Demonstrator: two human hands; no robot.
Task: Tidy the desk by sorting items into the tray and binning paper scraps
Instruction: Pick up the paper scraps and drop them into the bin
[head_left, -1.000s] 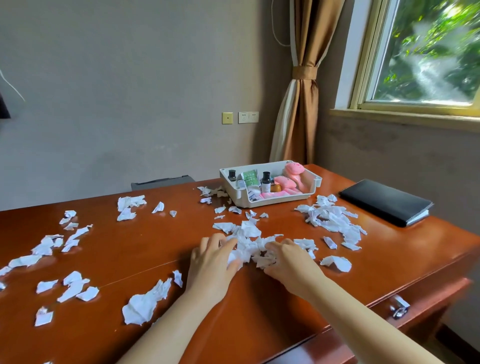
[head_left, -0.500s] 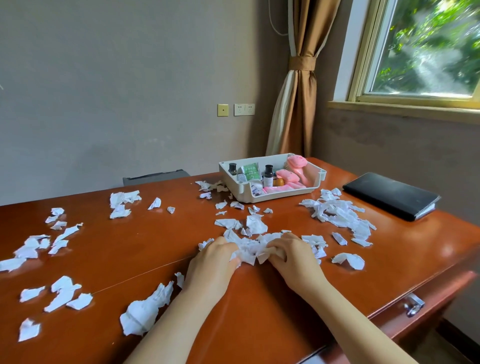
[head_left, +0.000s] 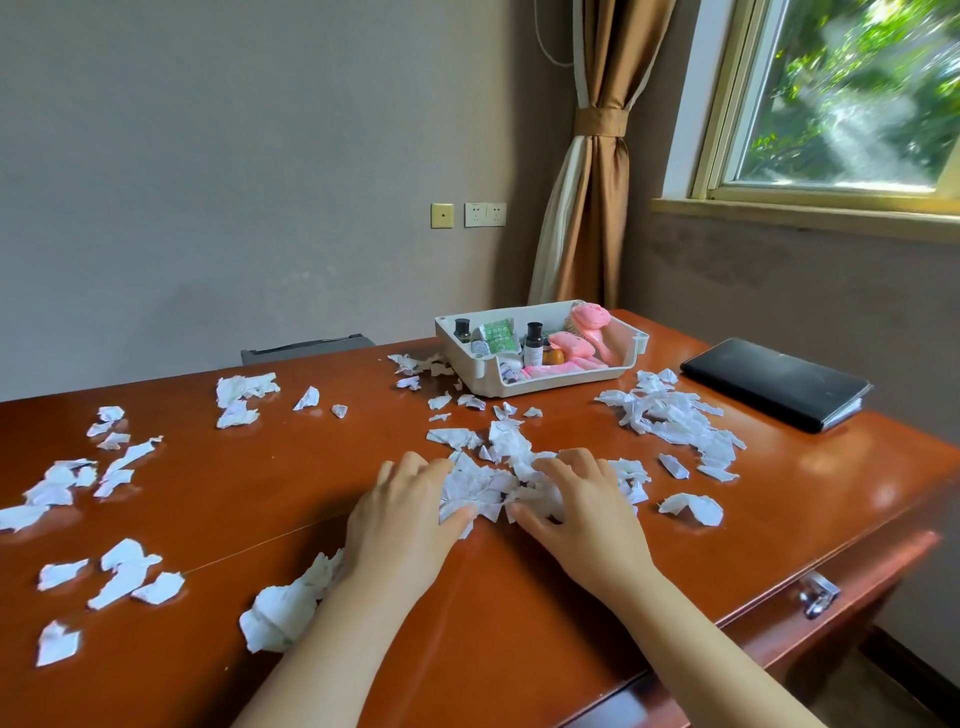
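Both my hands sit on a heap of white paper scraps (head_left: 485, 483) in the middle of the brown desk (head_left: 519, 613). My left hand (head_left: 405, 514) cups the heap's left side, fingers curved over it and thumb tucked against the paper. From the right, my right hand (head_left: 587, 512) curls its fingers into the same heap. The white tray (head_left: 545, 382) stands behind, holding small bottles, a green packet and pink items. More scraps lie loose in a pile at the right (head_left: 675, 415) and scattered at the left (head_left: 62, 478).
A black notebook (head_left: 774, 382) lies at the desk's far right. A crumpled paper wad (head_left: 280, 608) rests beside my left forearm. A drawer handle (head_left: 818, 595) sticks out of the desk's right front. A grey chair back (head_left: 306, 345) shows behind the desk.
My hands have drawn closer together, bunching the middle scraps into a tighter heap. The fingers, spread earlier, now curl round the paper.
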